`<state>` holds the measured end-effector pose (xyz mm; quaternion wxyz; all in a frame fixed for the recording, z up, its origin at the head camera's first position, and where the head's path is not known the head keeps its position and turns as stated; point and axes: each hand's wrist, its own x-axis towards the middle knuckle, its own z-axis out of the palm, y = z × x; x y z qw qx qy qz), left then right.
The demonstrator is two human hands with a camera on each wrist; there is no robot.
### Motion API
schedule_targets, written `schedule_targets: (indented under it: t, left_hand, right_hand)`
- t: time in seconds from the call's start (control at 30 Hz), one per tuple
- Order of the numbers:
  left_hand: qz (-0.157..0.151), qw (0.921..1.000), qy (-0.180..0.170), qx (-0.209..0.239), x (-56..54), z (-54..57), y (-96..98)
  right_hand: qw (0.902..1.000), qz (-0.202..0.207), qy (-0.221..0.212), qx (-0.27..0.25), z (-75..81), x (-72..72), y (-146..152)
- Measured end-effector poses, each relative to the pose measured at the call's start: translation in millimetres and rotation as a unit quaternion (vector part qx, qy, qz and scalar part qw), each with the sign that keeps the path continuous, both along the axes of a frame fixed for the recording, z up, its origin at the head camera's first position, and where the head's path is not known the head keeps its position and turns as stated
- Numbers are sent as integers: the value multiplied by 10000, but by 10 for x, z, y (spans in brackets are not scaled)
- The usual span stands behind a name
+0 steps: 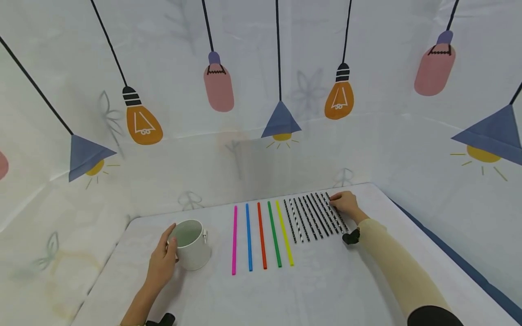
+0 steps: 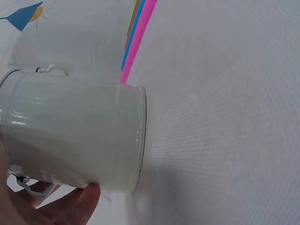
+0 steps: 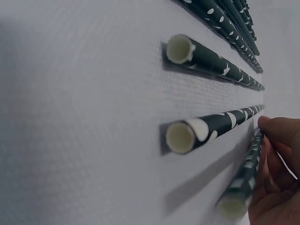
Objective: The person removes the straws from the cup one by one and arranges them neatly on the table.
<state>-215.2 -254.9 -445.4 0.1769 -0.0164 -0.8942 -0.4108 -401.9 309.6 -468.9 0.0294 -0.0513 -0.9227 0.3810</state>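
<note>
My left hand (image 1: 161, 262) grips the left side of a small white pail (image 1: 195, 253), fingers at the rim and along the wall. In the left wrist view the pail (image 2: 75, 126) has small wire loops on its sides, and its base meets the cloth. At the far right, my right hand (image 1: 346, 204) pinches the outermost black-and-white paper straw (image 3: 244, 178) by its far part. The straw's near end is raised, with a shadow on the cloth beside it. Next to it lie several other black patterned straws (image 1: 314, 216) in a row.
Between the pail and the patterned straws lie a pink straw (image 1: 234, 240), a blue straw (image 1: 248, 237), a red straw (image 1: 262, 235), a green straw (image 1: 274, 234) and a yellow straw (image 1: 285, 233). A white cloth (image 1: 253, 299) covers the table. Lamp-printed curtains (image 1: 244, 158) hang behind.
</note>
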Motion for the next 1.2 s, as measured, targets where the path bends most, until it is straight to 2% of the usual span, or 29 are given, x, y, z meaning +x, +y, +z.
schedule_targets:
  t: [0.6,1.2]
  left_hand:
    - [-73,10000,45,12,-8,-19,-6]
    - [-54,10000,71,-22,-27,-65,-27]
  right_hand:
    - [9996,143,245,5,-22,-14,23]
    - [9993,277,164,179,-4,-22,35]
